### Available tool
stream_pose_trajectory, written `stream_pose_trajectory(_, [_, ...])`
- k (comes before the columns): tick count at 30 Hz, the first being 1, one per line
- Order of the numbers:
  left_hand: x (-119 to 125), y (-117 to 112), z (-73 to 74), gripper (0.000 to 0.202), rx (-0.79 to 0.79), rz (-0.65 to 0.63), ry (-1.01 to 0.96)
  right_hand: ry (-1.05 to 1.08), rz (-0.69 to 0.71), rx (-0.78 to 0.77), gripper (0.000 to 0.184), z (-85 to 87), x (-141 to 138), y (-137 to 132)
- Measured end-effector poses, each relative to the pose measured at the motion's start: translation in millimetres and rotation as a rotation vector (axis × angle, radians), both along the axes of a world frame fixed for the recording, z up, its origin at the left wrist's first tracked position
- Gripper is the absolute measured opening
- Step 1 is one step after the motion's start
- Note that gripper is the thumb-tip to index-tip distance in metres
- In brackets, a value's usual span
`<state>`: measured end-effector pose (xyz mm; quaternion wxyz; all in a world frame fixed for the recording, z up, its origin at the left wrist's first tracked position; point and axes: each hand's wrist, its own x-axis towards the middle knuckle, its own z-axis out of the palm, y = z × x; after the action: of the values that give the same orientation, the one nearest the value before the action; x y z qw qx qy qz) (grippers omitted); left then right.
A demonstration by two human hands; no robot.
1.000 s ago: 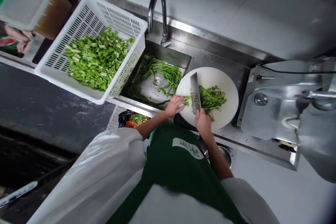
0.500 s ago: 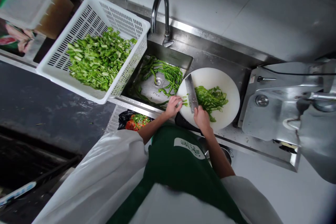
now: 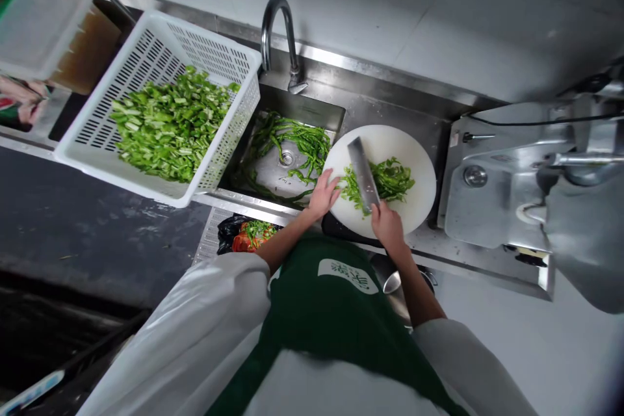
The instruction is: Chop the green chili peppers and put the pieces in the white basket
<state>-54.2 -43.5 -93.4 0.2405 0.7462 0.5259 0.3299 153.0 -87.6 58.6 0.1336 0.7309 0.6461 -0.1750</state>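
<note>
My right hand (image 3: 389, 226) grips the handle of a cleaver (image 3: 363, 172), its broad blade lying over the round white cutting board (image 3: 420, 200). Cut green peppers (image 3: 396, 181) are heaped to the right of the blade, and more pieces (image 3: 349, 186) lie on its left. At the board's left edge, my left hand (image 3: 322, 196) has its fingers stretched out and apart, close to the loose pieces, with nothing seen in it. Whole long green peppers (image 3: 312, 143) lie in the sink (image 3: 334, 116) beside the board.
A white slotted basket (image 3: 192, 192) of chopped green peppers (image 3: 170, 127) stands left of the sink. Behind the sink rises a curved faucet (image 3: 277, 3). Below the counter edge is a black bag (image 3: 229, 234) with scraps. A metal machine (image 3: 492, 201) stands at right.
The cleaver has moved right into the pepper heap, leaving cut pieces on both sides of it. My left hand's fingers have straightened and spread. The whole view has shifted slightly.
</note>
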Motion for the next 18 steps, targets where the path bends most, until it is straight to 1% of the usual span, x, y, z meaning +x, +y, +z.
stream_pose_trajectory(3, [24.9,13.2,5.4,0.084,-0.004,-0.108,0.065,-0.130,-0.141,0.042,0.040,7.4,49.6,-6.2])
stream_pose_trajectory(5, [43.5,19.9,5.9,0.099,-0.008,-0.153,0.091,-0.211,-0.226,0.058,0.040,7.0,79.0,-6.3])
stream_pose_trajectory(7, [60.9,27.5,4.0,0.102,-0.017,-0.131,0.092,-0.247,-0.271,0.065,0.039,2.1,100.7,-4.4])
stream_pose_trajectory(9, [76.7,37.2,0.6,0.099,-0.030,-0.077,0.068,-0.244,-0.285,0.048,0.038,-5.7,111.2,-3.1])
stream_pose_trajectory(10, [84.3,42.5,-1.3,0.097,-0.034,-0.057,0.047,-0.234,-0.285,0.034,0.038,-9.8,111.6,-3.4])
stream_pose_trajectory(12, [99.1,52.8,-4.7,0.092,-0.037,-0.047,-0.004,-0.207,-0.278,0.016,0.039,-17.1,103.3,-6.1])
stream_pose_trajectory(15, [117.1,63.2,-6.6,0.086,-0.033,-0.080,-0.050,-0.148,-0.247,-0.001,0.038,-23.9,76.3,-12.6])
stream_pose_trajectory(18, [119.8,63.7,-2.9,0.081,-0.028,-0.137,-0.055,-0.084,-0.225,-0.020,0.034,-26.2,55.5,-15.8])
